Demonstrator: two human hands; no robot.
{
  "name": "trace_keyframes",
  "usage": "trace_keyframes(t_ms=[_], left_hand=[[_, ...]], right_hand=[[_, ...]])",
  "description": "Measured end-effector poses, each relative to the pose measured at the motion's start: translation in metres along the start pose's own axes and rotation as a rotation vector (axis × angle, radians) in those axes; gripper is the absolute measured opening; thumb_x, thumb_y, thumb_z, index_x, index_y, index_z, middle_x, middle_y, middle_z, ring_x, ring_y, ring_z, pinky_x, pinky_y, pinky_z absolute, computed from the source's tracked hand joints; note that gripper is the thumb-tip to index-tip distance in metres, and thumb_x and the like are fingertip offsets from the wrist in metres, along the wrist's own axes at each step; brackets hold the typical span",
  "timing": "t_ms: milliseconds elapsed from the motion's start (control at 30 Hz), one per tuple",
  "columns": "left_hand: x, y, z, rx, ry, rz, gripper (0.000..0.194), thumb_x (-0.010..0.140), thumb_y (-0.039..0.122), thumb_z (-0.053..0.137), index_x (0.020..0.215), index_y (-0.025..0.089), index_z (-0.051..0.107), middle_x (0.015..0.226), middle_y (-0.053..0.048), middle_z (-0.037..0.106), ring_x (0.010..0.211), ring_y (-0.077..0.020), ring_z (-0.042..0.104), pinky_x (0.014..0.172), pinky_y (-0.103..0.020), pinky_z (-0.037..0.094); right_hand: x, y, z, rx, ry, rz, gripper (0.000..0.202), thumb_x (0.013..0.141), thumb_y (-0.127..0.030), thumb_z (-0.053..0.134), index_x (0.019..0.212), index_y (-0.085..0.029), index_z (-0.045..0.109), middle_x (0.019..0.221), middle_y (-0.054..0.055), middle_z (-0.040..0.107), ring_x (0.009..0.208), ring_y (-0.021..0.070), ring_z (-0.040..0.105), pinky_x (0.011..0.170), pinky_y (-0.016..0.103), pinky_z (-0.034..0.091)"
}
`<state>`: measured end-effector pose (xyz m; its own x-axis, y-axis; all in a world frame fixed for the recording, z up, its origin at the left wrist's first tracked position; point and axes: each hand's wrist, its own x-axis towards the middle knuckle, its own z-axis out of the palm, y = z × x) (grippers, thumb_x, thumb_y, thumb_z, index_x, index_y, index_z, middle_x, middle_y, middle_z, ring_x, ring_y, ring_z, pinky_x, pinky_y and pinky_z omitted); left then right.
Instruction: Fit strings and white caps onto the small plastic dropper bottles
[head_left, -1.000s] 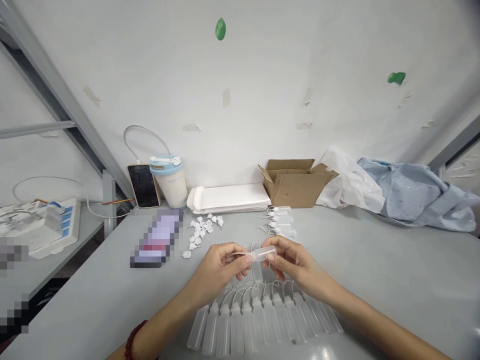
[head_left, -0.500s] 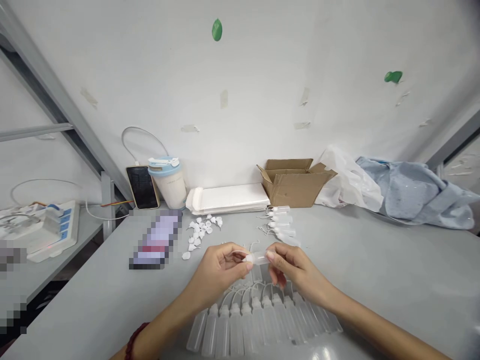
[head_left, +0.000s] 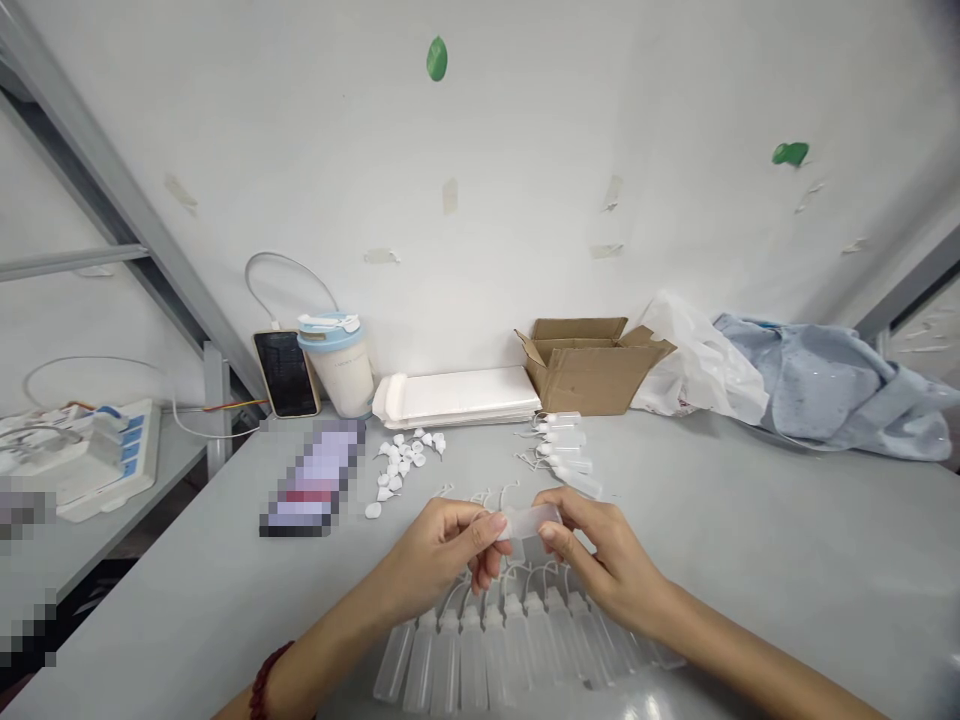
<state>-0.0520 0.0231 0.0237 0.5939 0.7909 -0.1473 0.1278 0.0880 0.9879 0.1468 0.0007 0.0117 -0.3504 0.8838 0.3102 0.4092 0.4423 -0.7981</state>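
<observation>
A small translucent squeeze bottle (head_left: 532, 522) lies level between my two hands above the table. My left hand (head_left: 450, 545) is closed on its cap end, thumb on top, so the cap is hidden behind the fingers. The base end is pinched by my right hand (head_left: 592, 540) between thumb and fingers. Below my hands, a row of similar bottles (head_left: 471, 655) with thin tethers at their necks lies side by side. Loose white caps (head_left: 405, 458) are scattered to the left, and several smaller bottles (head_left: 566, 440) lie on the right beyond my hands.
Along the wall stand a phone (head_left: 287, 375), a lidded cup (head_left: 345, 375), a stack of flat white packs (head_left: 465, 393) and an open cardboard box (head_left: 596, 380). A white plastic bag (head_left: 697, 365) and blue cloth (head_left: 832, 385) lie at right. A blurred phone-like object (head_left: 315, 480) lies left.
My left hand has shifted over the bottle's neck and now covers the cap. My right hand has moved slightly right to the base end, still holding the bottle.
</observation>
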Motion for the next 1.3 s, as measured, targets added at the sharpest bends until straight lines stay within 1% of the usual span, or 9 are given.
trace_keyframes(t_ms=[67, 200, 267, 567, 733, 867, 1033, 1200, 1300], left_hand=[[-0.001, 0.000, 0.002, 0.110, 0.057, 0.061, 0.036, 0.085, 0.042, 0.050, 0.065, 0.014, 0.058, 0.059, 0.000, 0.055, 0.054, -0.0109, 0.050, 0.055, -0.023, 0.041], [-0.004, 0.000, 0.005, 0.467, 0.215, 0.234, 0.024, 0.086, 0.033, 0.051, 0.073, 0.016, 0.061, 0.064, 0.000, 0.056, 0.061, -0.0130, 0.050, 0.059, -0.024, 0.039], [-0.004, -0.001, 0.005, 0.584, 0.250, 0.317, 0.019, 0.085, 0.030, 0.052, 0.075, 0.017, 0.062, 0.063, 0.000, 0.055, 0.060, -0.0134, 0.049, 0.060, -0.024, 0.038], [-0.004, -0.009, 0.001, 0.742, 0.205, 0.491, 0.013, 0.087, 0.022, 0.049, 0.083, 0.015, 0.060, 0.071, -0.005, 0.059, 0.064, -0.0156, 0.051, 0.062, -0.026, 0.040], [-0.001, -0.012, 0.000, 0.813, 0.180, 0.567, 0.015, 0.089, 0.019, 0.045, 0.090, 0.015, 0.059, 0.075, -0.007, 0.060, 0.069, -0.0173, 0.053, 0.064, -0.027, 0.041], [0.002, -0.012, -0.008, 0.843, 0.194, 0.498, 0.013, 0.088, 0.023, 0.049, 0.095, 0.017, 0.058, 0.084, -0.008, 0.062, 0.078, -0.0191, 0.056, 0.070, -0.028, 0.042], [0.004, -0.007, -0.039, 1.035, 0.382, 0.266, 0.017, 0.085, 0.021, 0.046, 0.097, 0.017, 0.057, 0.091, -0.009, 0.063, 0.088, -0.0246, 0.057, 0.076, -0.035, 0.042], [0.001, 0.004, -0.065, 1.193, 0.560, 0.025, 0.023, 0.086, 0.027, 0.039, 0.092, 0.016, 0.059, 0.089, -0.009, 0.065, 0.089, -0.0259, 0.058, 0.073, -0.035, 0.041], [-0.003, 0.012, -0.071, 1.218, 0.587, -0.109, 0.026, 0.086, 0.031, 0.038, 0.086, 0.017, 0.060, 0.088, -0.008, 0.066, 0.085, -0.0253, 0.059, 0.067, -0.032, 0.040]], right_hand=[[0.001, 0.000, -0.001, -0.001, -0.001, 0.032, 0.029, 0.092, -0.039, 0.039, 0.077, -0.019, 0.053, 0.058, -0.002, 0.048, 0.052, 0.0122, 0.044, 0.053, 0.024, 0.035], [0.003, 0.001, -0.001, 0.109, -0.049, 0.171, 0.036, 0.090, -0.046, 0.041, 0.074, -0.018, 0.054, 0.046, -0.004, 0.047, 0.043, 0.0109, 0.043, 0.046, 0.023, 0.032], [0.003, 0.001, -0.001, 0.176, -0.066, 0.223, 0.038, 0.088, -0.050, 0.043, 0.074, -0.017, 0.056, 0.043, -0.004, 0.047, 0.040, 0.0103, 0.042, 0.044, 0.022, 0.032], [0.005, 0.003, 0.001, 0.392, -0.127, 0.378, 0.041, 0.083, -0.055, 0.048, 0.069, -0.017, 0.052, 0.036, -0.008, 0.041, 0.031, 0.0072, 0.036, 0.038, 0.020, 0.027], [0.008, 0.006, 0.001, 0.423, -0.163, 0.431, 0.040, 0.083, -0.053, 0.048, 0.065, -0.018, 0.048, 0.036, -0.009, 0.037, 0.029, 0.0062, 0.033, 0.038, 0.021, 0.025], [0.011, 0.009, -0.003, 0.264, -0.160, 0.413, 0.042, 0.084, -0.056, 0.044, 0.064, -0.019, 0.045, 0.044, -0.008, 0.033, 0.035, 0.0072, 0.032, 0.038, 0.022, 0.023], [0.015, 0.023, -0.017, -0.293, -0.045, 0.199, 0.039, 0.089, -0.044, 0.042, 0.057, -0.021, 0.036, 0.049, -0.004, 0.036, 0.045, 0.0108, 0.031, 0.046, 0.026, 0.023], [0.017, 0.024, -0.034, -0.622, -0.146, 0.321, 0.038, 0.090, -0.035, 0.040, 0.055, -0.022, 0.033, 0.050, -0.002, 0.041, 0.044, 0.0123, 0.035, 0.046, 0.025, 0.023], [0.018, 0.018, -0.041, -0.788, -0.201, 0.414, 0.038, 0.091, -0.030, 0.039, 0.054, -0.020, 0.038, 0.054, 0.002, 0.047, 0.049, 0.0144, 0.043, 0.047, 0.025, 0.024]])
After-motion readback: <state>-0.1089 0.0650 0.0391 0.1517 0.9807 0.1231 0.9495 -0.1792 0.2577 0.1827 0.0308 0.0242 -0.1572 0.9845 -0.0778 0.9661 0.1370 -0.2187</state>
